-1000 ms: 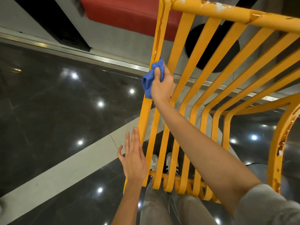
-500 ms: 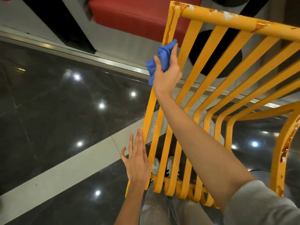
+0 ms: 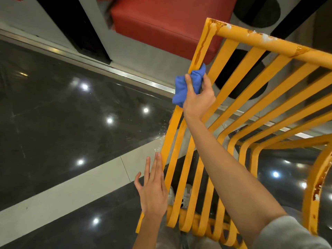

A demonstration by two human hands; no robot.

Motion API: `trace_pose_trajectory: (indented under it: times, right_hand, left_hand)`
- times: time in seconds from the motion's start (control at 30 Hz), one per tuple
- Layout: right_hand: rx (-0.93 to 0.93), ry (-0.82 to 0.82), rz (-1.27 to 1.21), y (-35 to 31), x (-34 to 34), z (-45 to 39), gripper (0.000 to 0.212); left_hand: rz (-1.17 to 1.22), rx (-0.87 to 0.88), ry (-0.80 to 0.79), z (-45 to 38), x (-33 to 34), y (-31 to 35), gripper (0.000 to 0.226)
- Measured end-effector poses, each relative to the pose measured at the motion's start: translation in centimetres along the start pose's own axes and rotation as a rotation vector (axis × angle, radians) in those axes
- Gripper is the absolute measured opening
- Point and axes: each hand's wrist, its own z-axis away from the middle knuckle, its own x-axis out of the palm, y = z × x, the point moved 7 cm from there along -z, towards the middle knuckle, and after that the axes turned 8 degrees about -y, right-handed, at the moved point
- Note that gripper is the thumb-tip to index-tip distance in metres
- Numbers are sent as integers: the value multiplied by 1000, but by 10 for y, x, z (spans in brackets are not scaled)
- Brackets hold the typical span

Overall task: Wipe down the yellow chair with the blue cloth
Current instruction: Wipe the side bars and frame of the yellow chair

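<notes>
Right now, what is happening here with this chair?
A person is wiping a yellow chair of metal slats. The right hand grips a bunched blue cloth against the outer left slat, below the top corner. The left hand lies open with straight fingers beside the same slat, lower down. Paint is chipped along the top rail.

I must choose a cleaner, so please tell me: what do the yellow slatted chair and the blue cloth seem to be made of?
Yellow slatted chair: probably painted metal; the glossy yellow coat is chipped, with rust-brown patches beneath. Blue cloth: soft fabric, possibly microfibre; it bunches in folds in the right hand.
</notes>
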Motion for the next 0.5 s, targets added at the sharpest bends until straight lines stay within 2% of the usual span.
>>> trace_pose_trajectory:
  times: [0.17, 0.33, 0.5]
  right_hand:
    - [56, -152, 16, 27, -6, 38, 28]
    - [-27, -17, -26, -22, -4, -22, 29]
    - [-39, -92, 25, -4, -2, 2, 33]
  left_hand:
    - [21, -9, -8, 1, -2, 0, 76]
    - [12, -10, -31, 0, 0, -2, 63]
    - [12, -9, -26, 2, 0, 1, 71]
